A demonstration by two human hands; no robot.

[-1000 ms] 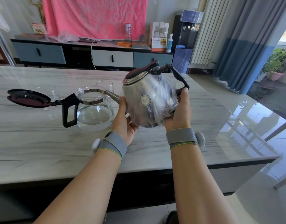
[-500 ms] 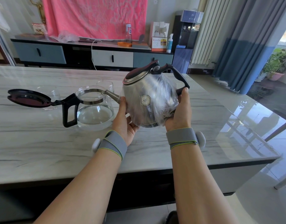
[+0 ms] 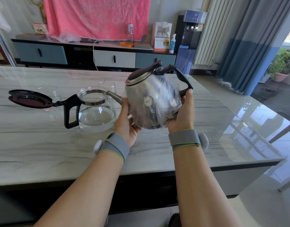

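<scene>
Almost nothing is changed against the two earlier pictures. The steel kettle (image 3: 146,94) is kept at the same height above the counter (image 3: 42,145) and with the same tilt. From this it is judged that the kettle is being looked over, or that a pause is made before its thin plastic wrap (image 3: 171,104) is taken off. No step of the work is seen as advanced.

The steel kettle is held in the air between both hands, its spout turned to nine o'clock and its black handle at two o'clock. The left hand (image 3: 124,123) is curled under the body at seven o'clock, with the thumb laid up along the side just beside the root of the spout. The right hand (image 3: 182,117) is cupped round the wrapped side at four o'clock, its thumb touching the lower end of the handle. By both hands the kettle is grasped. At nine o'clock from it the glass pot (image 3: 96,112) is standing on the counter with its lid opened.
</scene>
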